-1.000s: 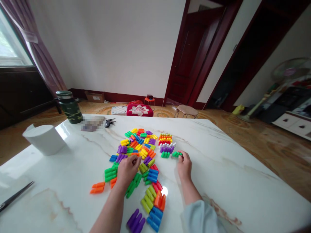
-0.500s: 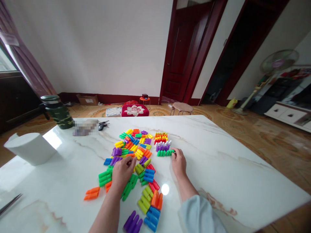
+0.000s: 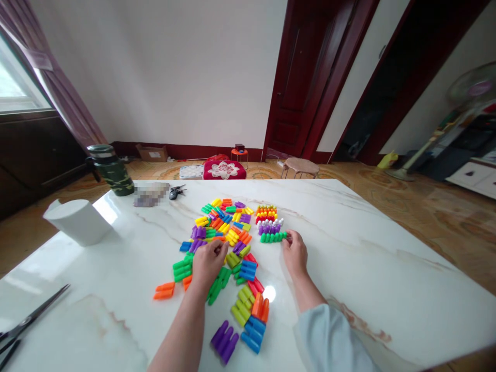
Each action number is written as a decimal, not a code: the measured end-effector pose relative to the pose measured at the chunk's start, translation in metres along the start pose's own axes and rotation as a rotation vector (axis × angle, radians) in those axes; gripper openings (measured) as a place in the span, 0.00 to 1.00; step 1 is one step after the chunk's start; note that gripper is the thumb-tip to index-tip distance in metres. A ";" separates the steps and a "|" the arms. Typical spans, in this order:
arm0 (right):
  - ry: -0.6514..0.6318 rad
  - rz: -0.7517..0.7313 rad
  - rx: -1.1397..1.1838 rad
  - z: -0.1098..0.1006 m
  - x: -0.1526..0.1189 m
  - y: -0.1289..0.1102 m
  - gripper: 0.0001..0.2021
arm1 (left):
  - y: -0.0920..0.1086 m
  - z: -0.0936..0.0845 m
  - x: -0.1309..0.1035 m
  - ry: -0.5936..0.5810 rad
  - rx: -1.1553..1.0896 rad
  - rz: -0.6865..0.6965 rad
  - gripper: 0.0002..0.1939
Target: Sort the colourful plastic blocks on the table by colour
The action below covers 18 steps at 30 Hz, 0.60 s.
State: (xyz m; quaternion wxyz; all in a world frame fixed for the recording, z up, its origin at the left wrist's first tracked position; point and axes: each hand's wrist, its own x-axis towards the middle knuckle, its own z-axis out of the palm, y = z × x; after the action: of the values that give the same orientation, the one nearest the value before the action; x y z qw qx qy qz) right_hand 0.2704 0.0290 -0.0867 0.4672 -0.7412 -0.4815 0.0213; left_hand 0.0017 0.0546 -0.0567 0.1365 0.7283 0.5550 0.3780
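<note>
Scissors (image 3: 27, 320) are cut off by the left edge, handles partly out of view. A pixelated patch (image 3: 151, 194) hides an item beside the keys (image 3: 176, 192). The left hand (image 3: 209, 261) curls over the colored plastic pieces (image 3: 232, 236); whether it pinches one cannot be told. The right hand (image 3: 295, 252) has bent fingers at the right end of a green row (image 3: 273, 237), their grip partly hidden. That row lies just in front of the small multicolored rows (image 3: 266, 214), too small to count. All rest on the glossy, marbled white counter (image 3: 387, 258), with a white roll (image 3: 83, 222) and camouflage flask (image 3: 113, 170) at left. Beyond stand a dark red door (image 3: 306, 77), a stool (image 3: 301, 166) and a blurry fan (image 3: 470, 85), cropped at right.
</note>
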 end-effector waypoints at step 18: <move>0.140 0.198 0.179 -0.002 0.009 0.006 0.14 | 0.004 -0.002 0.000 0.007 -0.055 -0.020 0.20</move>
State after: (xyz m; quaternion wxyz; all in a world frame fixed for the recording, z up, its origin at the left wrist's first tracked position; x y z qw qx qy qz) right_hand 0.2801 0.0335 -0.0861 0.5593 -0.7402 -0.3687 0.0585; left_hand 0.0031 0.0531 -0.0531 0.1583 0.7172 0.5522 0.3945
